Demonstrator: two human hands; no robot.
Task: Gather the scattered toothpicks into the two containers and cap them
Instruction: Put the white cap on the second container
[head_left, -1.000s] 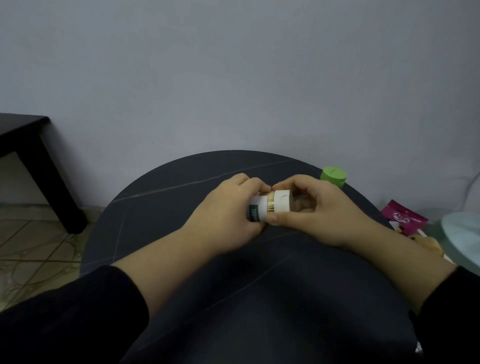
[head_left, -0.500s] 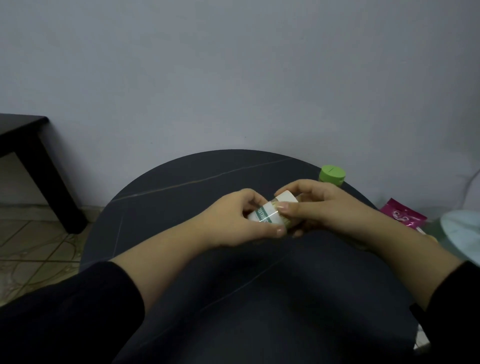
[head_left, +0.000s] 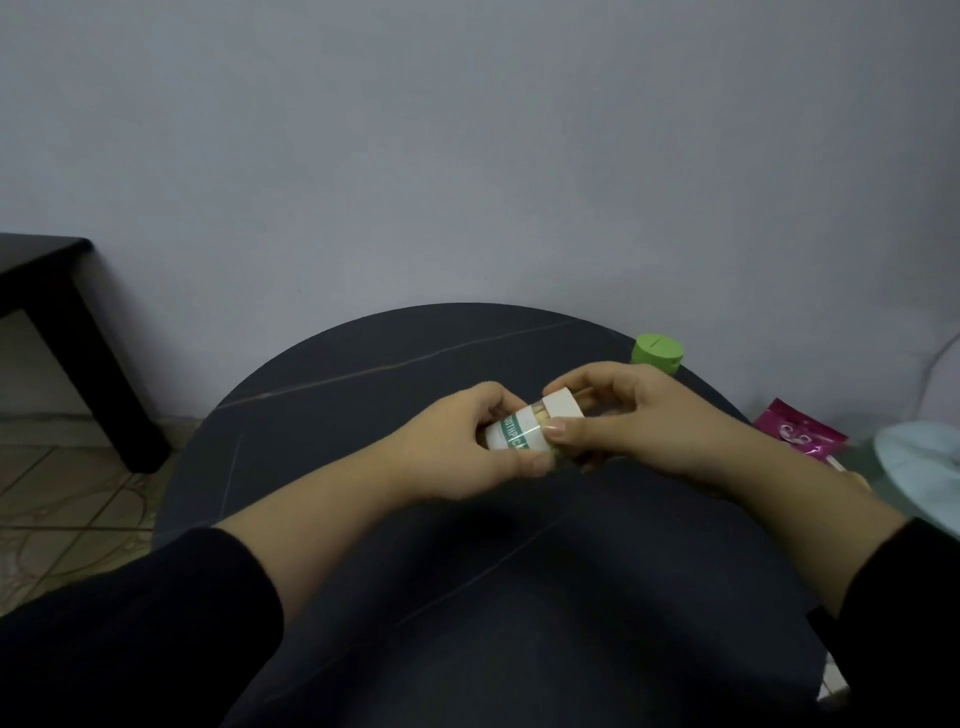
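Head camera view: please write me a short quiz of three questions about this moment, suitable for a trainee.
1. Fill in: the left hand grips the clear toothpick container, which has a white and green ____.
2. Which hand pinches the white plastic cap? A. left hand B. right hand C. neither
3. True or false: the green-lidded container stands near the far right edge of the round dark table.
Key: 1 label; 2 B; 3 true.

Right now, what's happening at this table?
A person holds a toothpick container on its side over the dark round table. The left hand grips the labelled body; the right hand pinches the white cap on its end. Whether the cap is fully seated is unclear. A second, green-capped container stands at the far right edge.
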